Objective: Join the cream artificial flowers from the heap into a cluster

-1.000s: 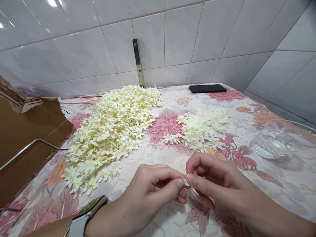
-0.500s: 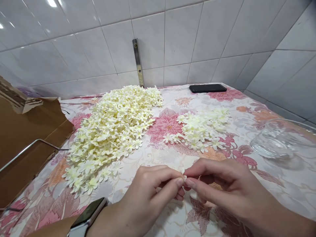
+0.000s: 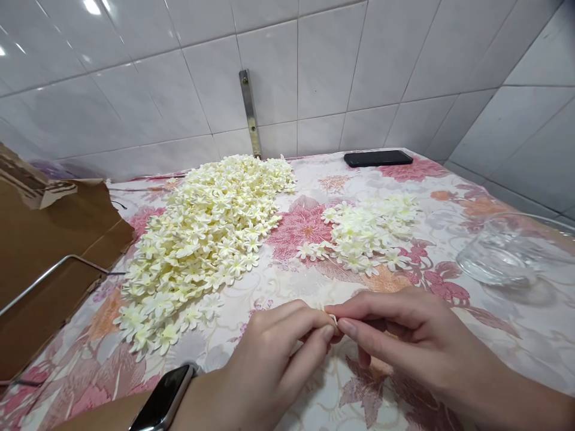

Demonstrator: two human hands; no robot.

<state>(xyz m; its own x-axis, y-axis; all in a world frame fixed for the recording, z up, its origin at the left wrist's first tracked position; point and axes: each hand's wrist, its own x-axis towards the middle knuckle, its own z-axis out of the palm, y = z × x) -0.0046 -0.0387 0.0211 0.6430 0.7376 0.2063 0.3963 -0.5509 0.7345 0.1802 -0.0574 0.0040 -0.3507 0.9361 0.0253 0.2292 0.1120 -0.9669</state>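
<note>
1. We see the fingers of the left hand (image 3: 274, 356) and right hand (image 3: 417, 344) nearly closed, thumb against forefinger, pinching a small white piece (image 3: 333, 319) at lower centre; its shape is mostly hidden from us. Two fine pinches probably steady so slight a thing better than a full grasp.
2. Just beyond, right of centre, we find the smaller flower heap (image 3: 371, 233) lying loose on the table (image 3: 287, 284), apparently within easy reach.
3. Left of centre, the larger flower heap (image 3: 211, 233) spreads towards the wall, which leaves us open cloth near the hands.
4. Farther out, the glass dish (image 3: 496, 260) at the right edge and the phone (image 3: 378, 158) at upper right sit apart from both heaps, perhaps so our wrists can move freely.
</note>
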